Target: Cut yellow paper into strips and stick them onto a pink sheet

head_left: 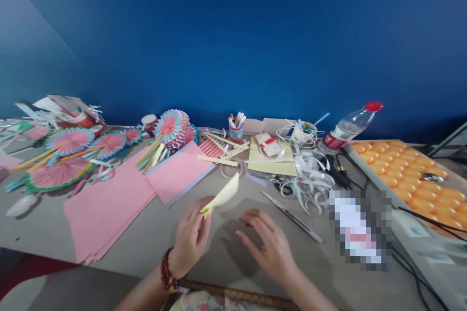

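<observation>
Presently, the left hand (189,234) is pinching the yellow paper (225,192) by its folded end above the tabletop (140,243), while the right hand (269,245) is hanging just beside it, fingers parted and holding nothing. Neat work is probably depending on even creases and an uncrumpled loose end.

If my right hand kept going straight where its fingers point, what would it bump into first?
Probably the yellow paper pinched in your left hand. Your right hand's fingers point towards it, but one picture can't show whether they're at the same height.
</observation>
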Available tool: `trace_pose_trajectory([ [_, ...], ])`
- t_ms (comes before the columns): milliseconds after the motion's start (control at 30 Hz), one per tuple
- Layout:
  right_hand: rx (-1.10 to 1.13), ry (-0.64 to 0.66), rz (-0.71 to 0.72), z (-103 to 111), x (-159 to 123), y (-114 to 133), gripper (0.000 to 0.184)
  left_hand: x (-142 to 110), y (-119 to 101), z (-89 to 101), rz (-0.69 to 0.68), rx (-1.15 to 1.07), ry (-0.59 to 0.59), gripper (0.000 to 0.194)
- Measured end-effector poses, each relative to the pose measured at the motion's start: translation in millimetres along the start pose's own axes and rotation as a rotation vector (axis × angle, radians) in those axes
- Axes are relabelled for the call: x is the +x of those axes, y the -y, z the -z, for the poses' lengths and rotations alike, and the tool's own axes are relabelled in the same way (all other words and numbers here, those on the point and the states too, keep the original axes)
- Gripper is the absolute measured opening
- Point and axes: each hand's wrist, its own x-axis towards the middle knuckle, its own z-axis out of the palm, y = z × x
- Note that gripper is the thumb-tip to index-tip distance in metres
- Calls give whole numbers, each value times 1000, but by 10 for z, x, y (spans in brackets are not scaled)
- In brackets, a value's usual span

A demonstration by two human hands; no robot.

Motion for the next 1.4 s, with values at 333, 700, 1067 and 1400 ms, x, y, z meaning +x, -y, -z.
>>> trace_pose_trajectory([
  [333, -271, -166, 239, 64, -28, 62, 40, 73, -41, -6, -163, 229, 248, 47],
  [700, -307, 46, 274, -63, -48, -116, 23, -14, 24, -145, -255, 263, 391, 32],
  [1067, -246, 250, 112, 25, -198, -312, 18, -174, 266, -51, -148, 300, 473, 22],
  [1400, -133, 421, 19, -36, -91, -299, 16, -141, 292, -51, -13, 142, 487, 18],
])
